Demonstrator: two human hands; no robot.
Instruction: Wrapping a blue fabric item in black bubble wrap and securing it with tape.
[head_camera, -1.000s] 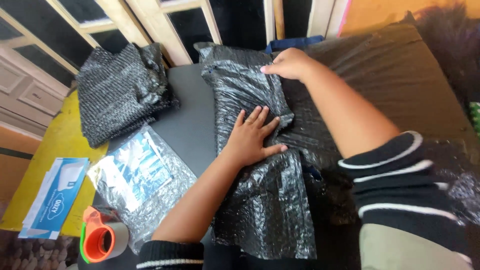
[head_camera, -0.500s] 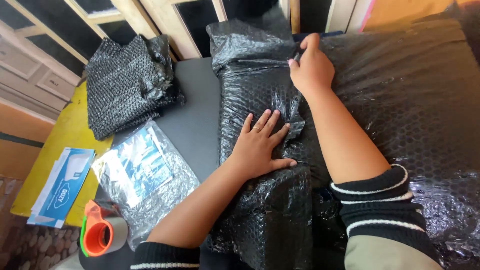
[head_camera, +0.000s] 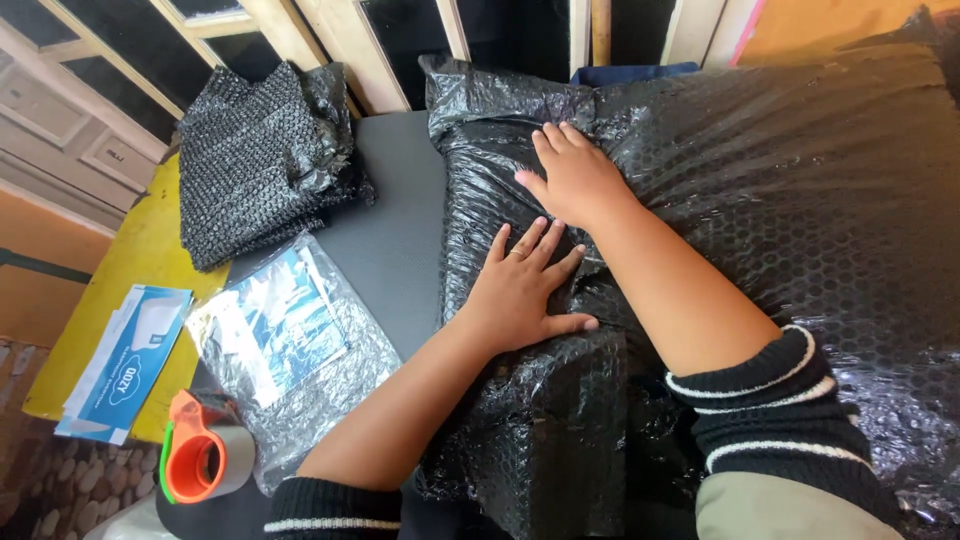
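A large sheet of black bubble wrap (head_camera: 800, 220) is folded over a flat parcel on the dark grey table (head_camera: 395, 235). My left hand (head_camera: 525, 290) lies flat on the folded edge near the middle, fingers spread. My right hand (head_camera: 575, 175) presses palm-down on the wrap just beyond it, close to the far folded corner. Neither hand grips anything. What the wrap covers is hidden.
A stack of folded black bubble wrap (head_camera: 260, 160) sits at the far left. A clear bubble-wrapped packet (head_camera: 290, 345) lies near my left forearm. An orange tape dispenser (head_camera: 205, 460) stands at the near left, next to a blue and white paper packet (head_camera: 125, 365) on a yellow surface.
My right hand has pulled back from the far edge of the wrap and now lies flat nearer my left hand. The left hand has stayed pressed in place.
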